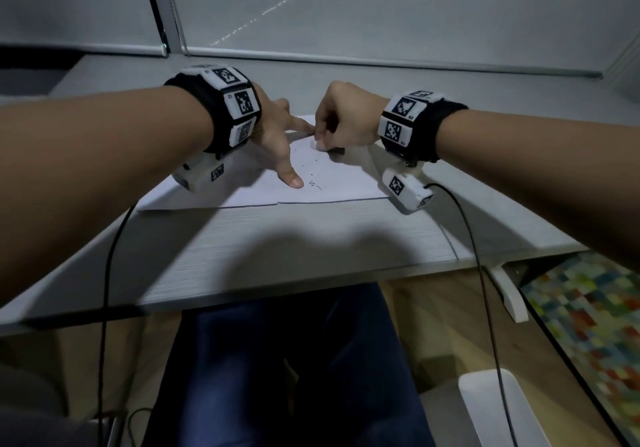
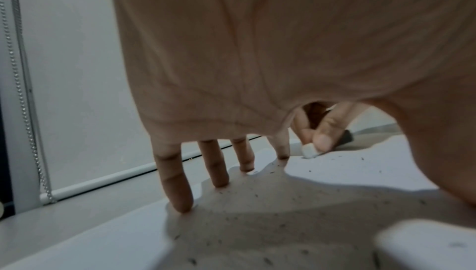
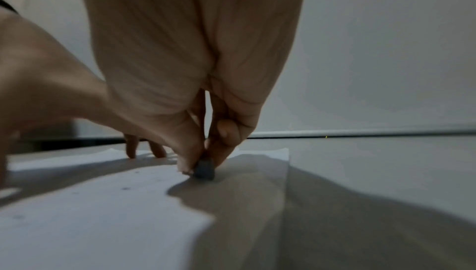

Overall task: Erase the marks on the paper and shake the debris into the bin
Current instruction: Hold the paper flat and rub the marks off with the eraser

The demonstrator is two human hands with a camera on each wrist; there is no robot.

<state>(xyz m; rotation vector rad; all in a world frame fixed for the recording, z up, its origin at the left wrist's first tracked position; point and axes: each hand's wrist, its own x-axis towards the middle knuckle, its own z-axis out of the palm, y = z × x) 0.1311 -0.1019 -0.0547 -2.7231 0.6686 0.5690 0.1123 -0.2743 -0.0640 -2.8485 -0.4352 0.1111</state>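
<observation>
A white sheet of paper (image 1: 332, 183) lies flat on the grey desk (image 1: 294, 239), and everything else is placed here against that sheet. The left hand (image 1: 277, 135) rests on its left part with the fingers (image 2: 177, 182) straight and spread, their tips planted on the sheet and the thumb reaching toward the near edge; it holds nothing and only presses the paper down. The right hand (image 1: 341, 117) sits over the sheet's far middle, fingers curled, pinching a small eraser (image 2: 311, 150) between thumb and forefinger. The eraser's pale end touches the paper and its dark end points away from the left hand, as the left wrist view shows; in the right wrist view only the dark end (image 3: 204, 169) is plain. Faint pencil marks (image 1: 315, 185) sit on the sheet near the left thumb tip, toward its near edge. Small dark specks of debris (image 2: 257, 195) are scattered across the sheet under and around the left palm. A white bin (image 1: 498, 408) stands on the floor, below the desk and well to the right of the paper's near edge, only partly in view.
</observation>
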